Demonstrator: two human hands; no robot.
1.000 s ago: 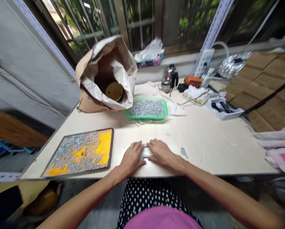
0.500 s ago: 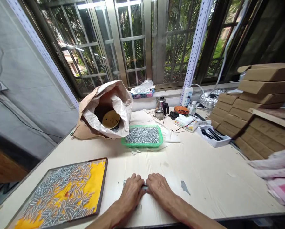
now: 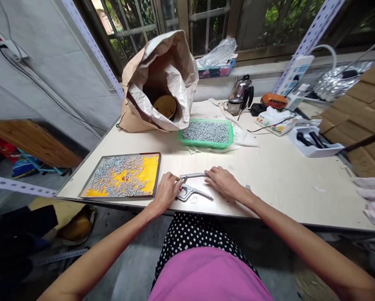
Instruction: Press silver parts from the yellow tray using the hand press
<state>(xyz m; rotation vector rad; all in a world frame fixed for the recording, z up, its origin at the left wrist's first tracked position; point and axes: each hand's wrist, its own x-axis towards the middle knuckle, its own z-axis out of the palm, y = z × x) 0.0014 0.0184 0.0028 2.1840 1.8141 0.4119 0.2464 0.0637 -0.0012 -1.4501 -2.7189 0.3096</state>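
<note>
A grey metal hand tool (image 3: 192,191) with a looped handle and two long arms spread apart lies at the front of the table. My left hand (image 3: 167,192) is closed around its left end, where the arms meet; the fingers partly hide that joint. My right hand (image 3: 224,182) grips the tip of the tool's upper arm (image 3: 194,175) with its fingertips. The lower arm points right, free of both hands. Beside my left hand lies a framed tray (image 3: 158,177) with a yellow base and many loose silver screws (image 3: 112,171).
Behind my hands stands a green basket (image 3: 206,145) full of small metal pieces, next to a large paper sack (image 3: 137,113). A kettle (image 3: 242,90), a tissue pack (image 3: 275,121), a white tray (image 3: 319,151) and stacked cardboard boxes (image 3: 353,100) stand at the right.
My view has tilted down, showing my lap. My hands have moved apart, and the spread metal tool now shows between them; before, they were close together over something mostly covered.
</note>
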